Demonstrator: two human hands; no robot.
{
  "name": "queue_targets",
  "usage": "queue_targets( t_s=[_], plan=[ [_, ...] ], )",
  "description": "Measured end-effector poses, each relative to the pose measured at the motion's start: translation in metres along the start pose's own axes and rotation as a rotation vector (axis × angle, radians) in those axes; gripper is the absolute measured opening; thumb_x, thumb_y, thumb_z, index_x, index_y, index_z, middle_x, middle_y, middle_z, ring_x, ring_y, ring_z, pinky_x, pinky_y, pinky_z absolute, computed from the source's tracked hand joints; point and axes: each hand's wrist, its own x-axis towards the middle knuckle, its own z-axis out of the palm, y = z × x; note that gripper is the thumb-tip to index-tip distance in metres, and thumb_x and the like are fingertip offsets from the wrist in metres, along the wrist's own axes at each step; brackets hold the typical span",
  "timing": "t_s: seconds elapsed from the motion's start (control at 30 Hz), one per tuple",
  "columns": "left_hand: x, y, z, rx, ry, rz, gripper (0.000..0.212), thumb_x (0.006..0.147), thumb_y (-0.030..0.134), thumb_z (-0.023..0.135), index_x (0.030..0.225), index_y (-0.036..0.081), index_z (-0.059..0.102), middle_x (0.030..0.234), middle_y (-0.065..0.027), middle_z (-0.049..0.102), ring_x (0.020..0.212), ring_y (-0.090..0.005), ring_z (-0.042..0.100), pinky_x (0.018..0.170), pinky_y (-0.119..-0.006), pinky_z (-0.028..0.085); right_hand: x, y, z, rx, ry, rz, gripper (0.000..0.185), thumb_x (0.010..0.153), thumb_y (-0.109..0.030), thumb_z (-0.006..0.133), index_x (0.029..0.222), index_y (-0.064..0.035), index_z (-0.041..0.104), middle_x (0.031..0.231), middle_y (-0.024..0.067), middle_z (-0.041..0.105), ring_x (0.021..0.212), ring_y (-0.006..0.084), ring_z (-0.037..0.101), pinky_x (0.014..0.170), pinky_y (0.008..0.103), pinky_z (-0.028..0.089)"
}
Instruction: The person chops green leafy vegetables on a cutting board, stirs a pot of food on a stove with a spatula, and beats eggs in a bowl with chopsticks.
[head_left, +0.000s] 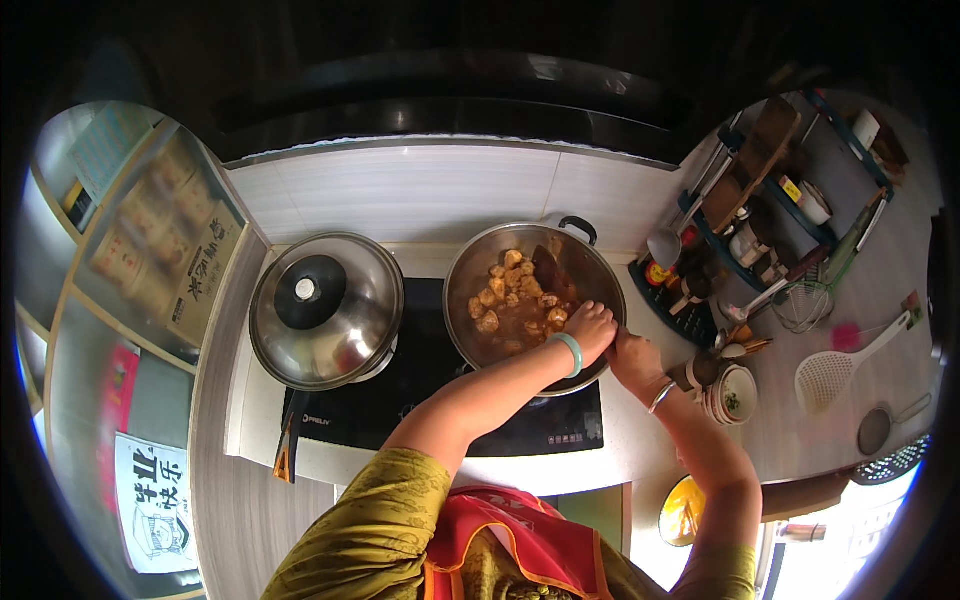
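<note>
In a wide steel wok, browned chunks of food sit in a reddish-brown sauce. A dark brown spatula rests with its blade in the food, at the right side of the wok. Its handle runs towards my two hands and is mostly hidden by them. My left hand, with a pale green bangle on the wrist, is closed over the handle above the wok's right rim. My right hand, wearing a silver bangle, is closed against it at the handle's outer end, just outside the rim.
A steel pan with a domed lid stands left on the black cooktop, its handle jutting past the front edge. Stacked small bowls, a utensil rack and a white skimmer are right. A range hood overhangs.
</note>
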Motion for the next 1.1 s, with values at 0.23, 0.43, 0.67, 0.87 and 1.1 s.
queue_targets(
  t_s=[0.23, 0.43, 0.67, 0.87, 1.1],
  plan=[
    [-0.018, -0.030, -0.070, -0.131, 0.083, 0.108, 0.009, 0.073, 0.012, 0.052, 0.076, 0.008, 0.059, 0.081, -0.0059, 0.055, 0.086, -0.0217, 0.051, 0.078, -0.034, 0.038, -0.005, -0.041, -0.055, -0.009, -0.005, -0.140, 0.023, 0.081, -0.027, 0.057, 0.082, -0.0051, 0.053, 0.068, 0.0157, 0.061, 0.063, 0.0341, 0.060, 0.057, 0.0423, 0.048],
    [-0.043, -0.083, -0.067, -0.143, -0.199, 0.004, 0.012, 0.073, 0.006, 0.051, 0.077, 0.003, 0.061, 0.082, -0.0135, 0.061, 0.083, -0.0303, 0.059, 0.074, -0.040, 0.046, 0.034, -0.082, -0.008, 0.169, -0.161, -0.047, 0.025, 0.083, -0.025, 0.052, 0.093, -0.0025, 0.057, 0.083, 0.0221, 0.061, 0.080, 0.0376, 0.059, 0.071, 0.0451, 0.047],
    [-0.046, -0.033, -0.034, -0.164, -0.161, 0.009, 0.014, 0.074, 0.008, 0.050, 0.078, 0.004, 0.062, 0.085, -0.0136, 0.061, 0.081, -0.0298, 0.060, 0.072, -0.039, 0.048, 0.003, -0.050, 0.004, 0.178, -0.328, 0.013, 0.028, 0.084, -0.026, 0.048, 0.087, -0.0011, 0.061, 0.085, 0.0217, 0.062, 0.082, 0.0382, 0.060, 0.073, 0.0449, 0.048],
    [-0.038, 0.022, -0.044, -0.347, -0.195, -0.021, 0.012, 0.077, 0.011, 0.052, 0.080, 0.005, 0.061, 0.086, -0.0162, 0.058, 0.081, -0.0338, 0.058, 0.070, -0.042, 0.047, -0.044, -0.038, -0.038, -0.064, -0.335, 0.083, 0.024, 0.084, -0.023, 0.049, 0.088, -0.0024, 0.061, 0.078, 0.0187, 0.063, 0.074, 0.0352, 0.062, 0.065, 0.0431, 0.050],
    [-0.030, 0.062, -0.038, -0.437, -0.068, -0.037, 0.011, 0.076, 0.012, 0.057, 0.082, 0.004, 0.059, 0.085, -0.0151, 0.056, 0.086, -0.0307, 0.056, 0.076, -0.039, 0.044, -0.077, -0.027, -0.073, -0.403, -0.288, -0.026, 0.015, 0.079, -0.014, 0.051, 0.090, -0.0067, 0.059, 0.069, 0.0139, 0.063, 0.066, 0.0287, 0.064, 0.055, 0.0361, 0.051]
  ],
)
